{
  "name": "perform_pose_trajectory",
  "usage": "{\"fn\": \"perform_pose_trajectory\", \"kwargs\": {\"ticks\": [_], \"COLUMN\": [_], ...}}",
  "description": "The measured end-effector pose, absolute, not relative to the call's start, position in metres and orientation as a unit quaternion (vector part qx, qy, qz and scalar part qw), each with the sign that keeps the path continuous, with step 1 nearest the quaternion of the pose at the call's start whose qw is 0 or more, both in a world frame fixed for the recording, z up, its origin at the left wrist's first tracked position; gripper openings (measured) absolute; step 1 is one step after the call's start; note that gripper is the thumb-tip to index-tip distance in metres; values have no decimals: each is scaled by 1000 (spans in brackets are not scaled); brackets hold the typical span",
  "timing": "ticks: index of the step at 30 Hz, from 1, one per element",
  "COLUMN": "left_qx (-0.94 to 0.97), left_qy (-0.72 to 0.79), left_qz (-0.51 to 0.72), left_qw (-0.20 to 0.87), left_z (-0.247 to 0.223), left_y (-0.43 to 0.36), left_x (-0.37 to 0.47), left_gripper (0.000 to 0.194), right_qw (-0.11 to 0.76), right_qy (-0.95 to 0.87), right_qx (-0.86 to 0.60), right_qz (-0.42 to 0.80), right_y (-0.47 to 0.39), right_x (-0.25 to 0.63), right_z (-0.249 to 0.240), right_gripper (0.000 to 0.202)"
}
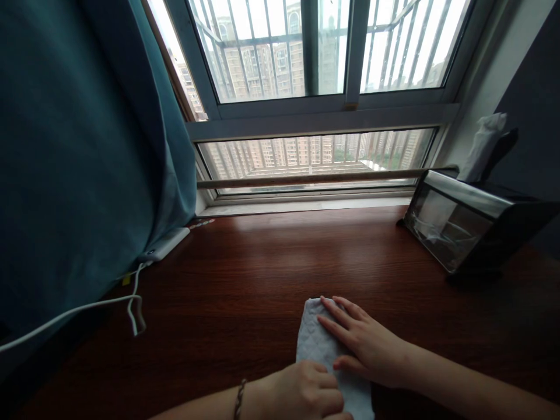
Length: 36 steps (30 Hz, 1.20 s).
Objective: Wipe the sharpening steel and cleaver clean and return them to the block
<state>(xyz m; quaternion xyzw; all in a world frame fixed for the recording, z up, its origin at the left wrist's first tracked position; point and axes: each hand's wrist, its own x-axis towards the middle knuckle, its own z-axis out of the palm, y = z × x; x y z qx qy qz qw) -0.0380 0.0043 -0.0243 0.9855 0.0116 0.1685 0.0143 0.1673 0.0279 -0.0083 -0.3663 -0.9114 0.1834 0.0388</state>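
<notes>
A white quilted cloth (312,332), folded into a long strip, lies on the dark reddish-brown wooden tabletop (245,280) near the bottom of the view. My right hand (367,344) rests flat on its upper right part, with the fingers stretched out and slightly apart. Lower down, my left hand (301,391) has its fingers curled over the cloth's near part; the fingertips are hidden. A braided bracelet (239,399) circles my left wrist.
At the right stands a black box with a clear front (455,224), a white bag sticking up behind it. A white power strip (166,245) and cable (87,306) lie at the left beside a blue curtain (87,146). A barred window (280,111) rises behind the tabletop.
</notes>
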Motion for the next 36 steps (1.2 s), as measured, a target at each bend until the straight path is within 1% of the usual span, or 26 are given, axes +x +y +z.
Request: {"fn": "perform_pose_trajectory", "kwargs": {"ticks": [4, 6, 8, 10, 12, 16, 18, 21, 24, 28, 33, 36], "left_qx": [983, 978, 966, 947, 924, 883, 859, 833, 822, 813, 801, 785], "left_qy": [2, 40, 117, 202, 278, 366, 390, 409, 412, 421, 427, 410], "left_qz": [179, 203, 229, 248, 261, 258, 266, 293, 310, 324, 360, 391], "left_qw": [36, 40, 23, 5, 20, 141, 195, 230, 240, 239, 214, 250], "left_z": [-14, -3, 6, 7, 0, -18, -22, -19, -15, -12, -17, -18], "left_y": [8, 12, 21, 35, 50, 72, 74, 69, 63, 62, 62, 61], "left_x": [-39, -41, -45, -49, -53, -56, -55, -52, -50, -50, -51, -51], "left_gripper": [16, 23, 34, 33, 33, 25, 19, 11, 14, 19, 13, 16], "right_qw": [99, 143, 196, 246, 278, 290, 299, 329, 359, 370, 391, 411], "right_qy": [-915, -908, -892, -866, -836, -804, -798, -789, -777, -761, -754, -752], "right_qx": [-368, -382, -399, -422, -448, -470, -464, -445, -428, -434, -436, -419], "right_qz": [135, 101, 85, 104, 148, 222, 241, 269, 290, 308, 297, 300], "right_y": [32, 38, 44, 51, 56, 59, 59, 57, 55, 55, 56, 55], "right_x": [168, 170, 173, 175, 178, 180, 179, 178, 176, 176, 176, 175], "right_z": [-14, -18, -21, -22, -23, -23, -24, -23, -20, -20, -24, -22], "right_gripper": [67, 57, 44, 32, 23, 11, 10, 12, 13, 14, 12, 10]}}
